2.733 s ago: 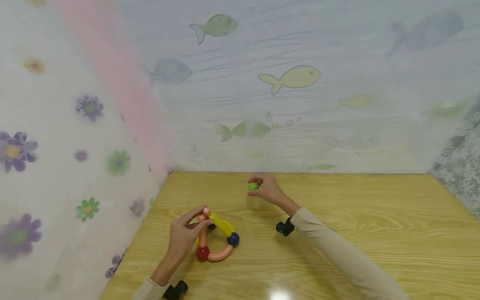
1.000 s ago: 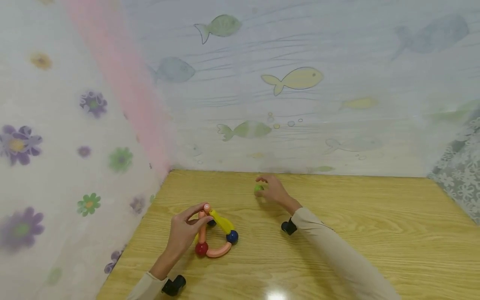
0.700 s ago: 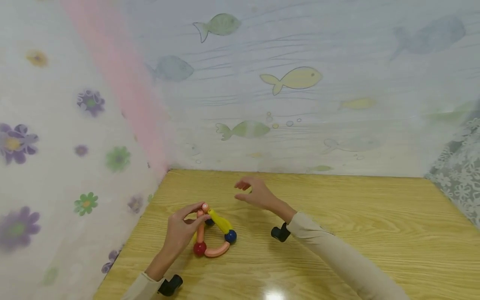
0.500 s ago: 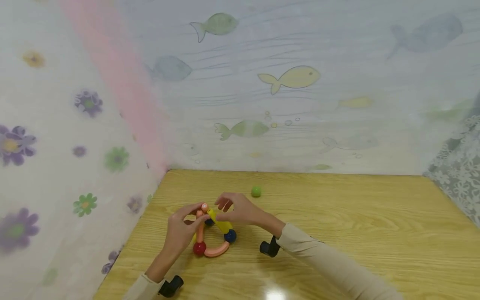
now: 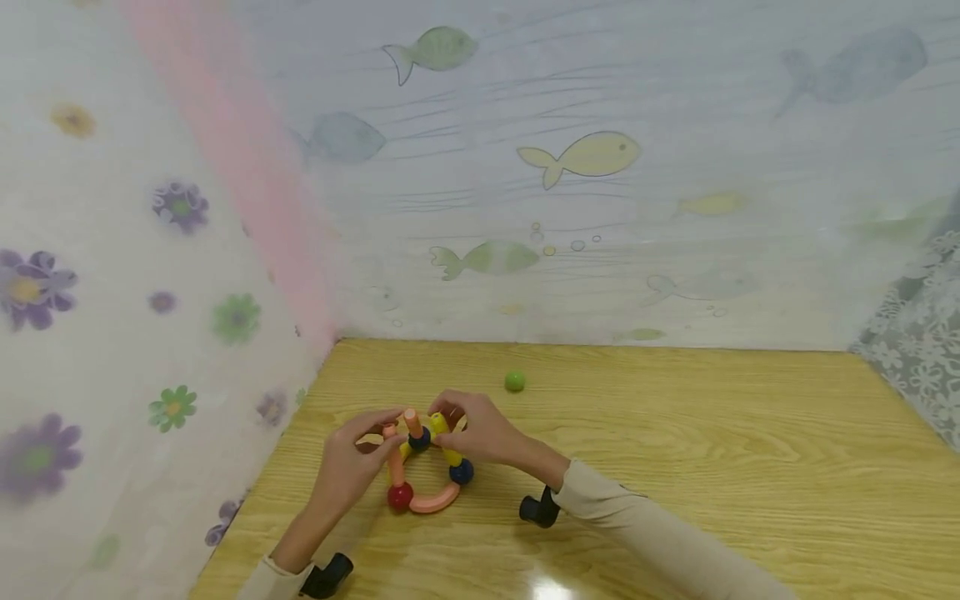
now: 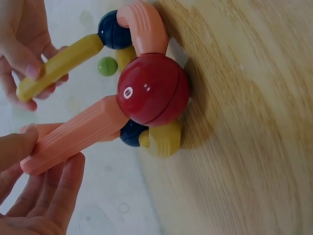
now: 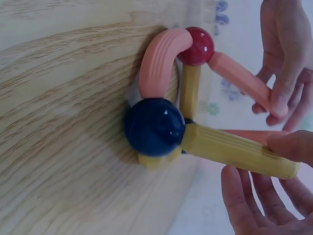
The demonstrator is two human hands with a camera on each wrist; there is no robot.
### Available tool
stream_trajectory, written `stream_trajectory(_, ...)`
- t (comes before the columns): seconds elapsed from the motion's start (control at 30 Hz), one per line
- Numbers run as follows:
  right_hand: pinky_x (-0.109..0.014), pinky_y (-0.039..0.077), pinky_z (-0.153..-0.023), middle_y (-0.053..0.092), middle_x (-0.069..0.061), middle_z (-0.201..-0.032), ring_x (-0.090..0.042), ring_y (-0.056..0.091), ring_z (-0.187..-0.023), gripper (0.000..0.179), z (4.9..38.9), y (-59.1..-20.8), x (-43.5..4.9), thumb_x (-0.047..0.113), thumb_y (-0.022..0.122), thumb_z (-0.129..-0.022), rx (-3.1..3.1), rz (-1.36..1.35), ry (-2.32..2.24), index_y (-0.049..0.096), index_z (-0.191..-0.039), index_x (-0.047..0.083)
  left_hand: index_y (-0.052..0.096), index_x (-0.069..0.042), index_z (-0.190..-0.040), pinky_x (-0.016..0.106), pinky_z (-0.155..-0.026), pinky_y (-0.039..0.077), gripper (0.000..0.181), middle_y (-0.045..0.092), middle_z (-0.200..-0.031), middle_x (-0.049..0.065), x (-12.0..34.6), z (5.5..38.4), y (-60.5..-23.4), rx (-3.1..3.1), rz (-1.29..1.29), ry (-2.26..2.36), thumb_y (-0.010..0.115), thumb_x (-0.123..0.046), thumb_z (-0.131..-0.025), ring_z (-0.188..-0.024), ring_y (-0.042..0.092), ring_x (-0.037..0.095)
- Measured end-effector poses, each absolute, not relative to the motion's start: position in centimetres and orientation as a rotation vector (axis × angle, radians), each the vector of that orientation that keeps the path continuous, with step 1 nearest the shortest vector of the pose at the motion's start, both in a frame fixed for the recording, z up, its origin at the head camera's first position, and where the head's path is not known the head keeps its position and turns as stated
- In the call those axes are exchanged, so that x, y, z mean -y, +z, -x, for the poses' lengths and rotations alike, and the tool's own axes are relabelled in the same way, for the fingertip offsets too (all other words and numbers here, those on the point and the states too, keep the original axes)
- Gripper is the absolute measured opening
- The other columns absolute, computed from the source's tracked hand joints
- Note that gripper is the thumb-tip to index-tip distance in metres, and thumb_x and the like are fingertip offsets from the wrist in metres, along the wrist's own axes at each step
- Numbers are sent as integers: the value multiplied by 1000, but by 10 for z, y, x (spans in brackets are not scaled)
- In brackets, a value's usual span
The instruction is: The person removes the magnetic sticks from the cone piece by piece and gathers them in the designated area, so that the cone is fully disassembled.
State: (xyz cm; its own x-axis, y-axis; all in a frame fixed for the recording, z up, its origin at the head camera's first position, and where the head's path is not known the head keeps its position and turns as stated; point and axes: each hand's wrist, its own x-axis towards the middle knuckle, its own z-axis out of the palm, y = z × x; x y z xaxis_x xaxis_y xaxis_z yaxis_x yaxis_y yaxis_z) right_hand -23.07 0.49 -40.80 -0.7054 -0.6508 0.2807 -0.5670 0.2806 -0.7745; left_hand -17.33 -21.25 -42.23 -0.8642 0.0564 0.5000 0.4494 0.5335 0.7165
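Note:
A ring of magnetic rods and balls stands on the table, with a curved salmon rod (image 5: pixel 435 502) between a red ball (image 5: pixel 401 497) and a blue ball (image 5: pixel 461 472). My left hand (image 5: pixel 351 462) pinches the top of the straight salmon rod (image 6: pixel 78 134) that rises from the red ball. The fingers and thumb of my right hand (image 5: pixel 483 429) grip the yellow rod (image 7: pixel 239 149) rising from the blue ball. Between them a second salmon rod (image 5: pixel 413 423) stands on another blue ball (image 5: pixel 419 439) at the back. The rods' tops are apart.
A green ball (image 5: pixel 514 381) lies on the wooden table (image 5: pixel 712 450) behind my right hand. Wall sheets with fish and flowers border the table at the back and left. Each wrist carries a black camera (image 5: pixel 540 507).
My right hand has set the green ball down at the back, come forward and left, and taken hold of the yellow rod. My left hand has drawn its salmon rod leftward, spreading the tops.

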Motion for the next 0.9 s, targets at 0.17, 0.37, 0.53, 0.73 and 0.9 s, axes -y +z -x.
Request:
stream_trajectory(0.17,-23,50,-62,62,-6,-102,-16,58,-82,22,227,-405,-16,3,65,-84,-2432,1227,-1429,61,-105,9,71,-11,-102,25,-63,54,25,68,-98,5,221,164,-418,2338,424,-1218,77,-6,-78,-85,65,18)
stream_trajectory(0.37,-22,49,-60,62,-10,-101,-17,56,-80,19,223,-404,-33,2,68,-83,-2493,1297,-1383,62,-99,9,71,-17,-99,24,-65,54,25,67,-97,-1,233,150,-417,2343,409,-1226,76,-5,-78,-86,63,12)
stream_trajectory(0.53,-20,48,-60,60,-5,-91,-16,55,-78,15,218,-407,-50,2,72,-81,-2562,1303,-1340,63,-92,6,72,-16,-95,22,-64,53,29,65,-96,0,247,143,-421,2326,484,-1192,77,3,-74,-83,63,10)
stream_trajectory(0.73,-21,50,-60,61,-6,-85,-17,60,-75,13,209,-418,-67,-3,74,-78,-2567,1250,-1298,65,-86,3,72,-8,-89,22,-63,53,36,63,-92,10,267,140,-430,2274,580,-1174,74,19,-66,-79,62,11)
stream_trajectory(0.9,-23,50,-62,62,-4,-81,-15,60,-73,15,203,-428,-76,-2,76,-76,-2574,1213,-1202,65,-82,6,74,-9,-88,20,-65,53,28,63,-93,7,279,136,-434,2340,552,-1187,76,12,-70,-82,62,7)
